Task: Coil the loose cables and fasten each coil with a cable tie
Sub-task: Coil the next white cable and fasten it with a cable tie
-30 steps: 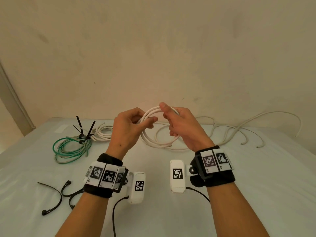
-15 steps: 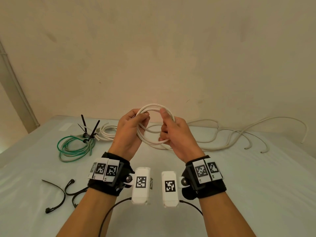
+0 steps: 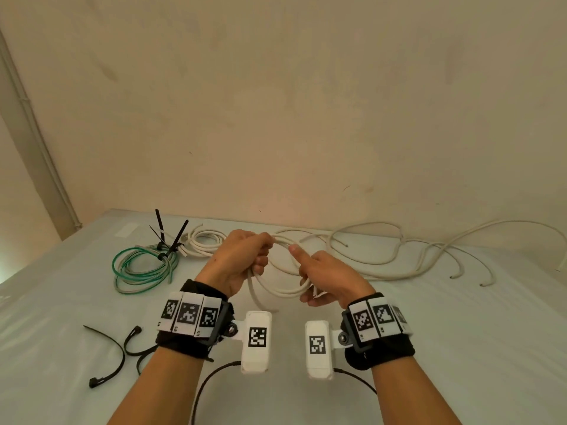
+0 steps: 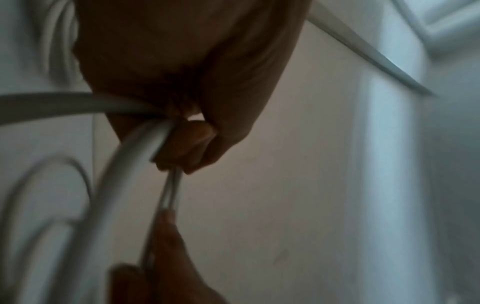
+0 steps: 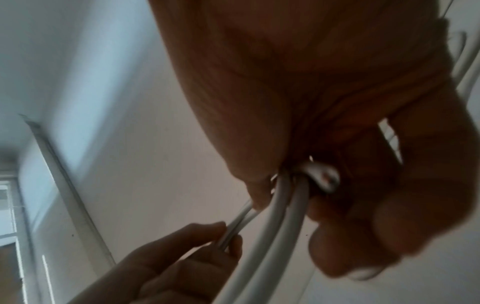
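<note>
Both hands hold a white cable coil (image 3: 280, 291) just above the table. My left hand (image 3: 245, 259) grips the coil's upper left side, fingers curled round the strands (image 4: 145, 148). My right hand (image 3: 319, 280) holds the coil's lower right part, where the strands (image 5: 283, 205) pass through its curled fingers; its index finger points up along the loop. Several loose black cable ties (image 3: 113, 357) lie at the front left of the table.
A green cable coil (image 3: 144, 266) and a small white coil (image 3: 204, 242), each bound with a black tie, lie at the back left. Loose white cables (image 3: 399, 256) sprawl along the back right by the wall. The white table (image 3: 460, 348) fills the foreground.
Both hands have lowered the coil towards the table and tilted it flatter. The right hand slid from the coil's top down to its lower right side.
</note>
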The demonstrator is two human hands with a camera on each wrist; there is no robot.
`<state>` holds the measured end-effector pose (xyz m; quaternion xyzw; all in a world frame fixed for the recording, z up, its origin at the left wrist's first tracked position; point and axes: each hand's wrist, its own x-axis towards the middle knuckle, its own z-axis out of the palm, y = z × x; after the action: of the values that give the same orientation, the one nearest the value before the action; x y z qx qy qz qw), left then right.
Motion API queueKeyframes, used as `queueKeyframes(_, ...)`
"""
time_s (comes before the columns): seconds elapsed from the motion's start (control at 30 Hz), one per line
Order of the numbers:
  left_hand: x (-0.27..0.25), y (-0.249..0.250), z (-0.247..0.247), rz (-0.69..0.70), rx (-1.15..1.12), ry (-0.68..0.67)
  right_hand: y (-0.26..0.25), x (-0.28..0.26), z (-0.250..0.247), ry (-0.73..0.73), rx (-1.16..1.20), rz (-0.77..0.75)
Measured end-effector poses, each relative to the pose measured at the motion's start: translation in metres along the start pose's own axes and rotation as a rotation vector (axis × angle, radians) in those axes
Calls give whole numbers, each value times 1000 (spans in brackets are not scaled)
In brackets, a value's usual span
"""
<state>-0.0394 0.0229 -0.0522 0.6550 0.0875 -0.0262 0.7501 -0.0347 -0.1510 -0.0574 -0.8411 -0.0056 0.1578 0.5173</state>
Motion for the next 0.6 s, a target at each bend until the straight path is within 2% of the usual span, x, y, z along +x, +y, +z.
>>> queueKeyframes(0.1, 2, 1, -3, 21, 67, -4, -1, -1, -8, -80, -35, 48)
queueKeyframes(0.23, -1, 7, 7, 136, -20, 58, -14, -6, -11, -191, 64, 136)
queueKeyframes(0.33, -1, 11, 16, 177, -157, 127, -26, -6, -13, -262, 232, 173)
queueKeyframes(0.47, -9, 7, 25, 34, -530, 130, -36, -2, -14, -100, 449, 20)
queueKeyframes(0.6, -32, -11, 29, -108, -599, 51, -39, -7, -8, 33, 584, -19)
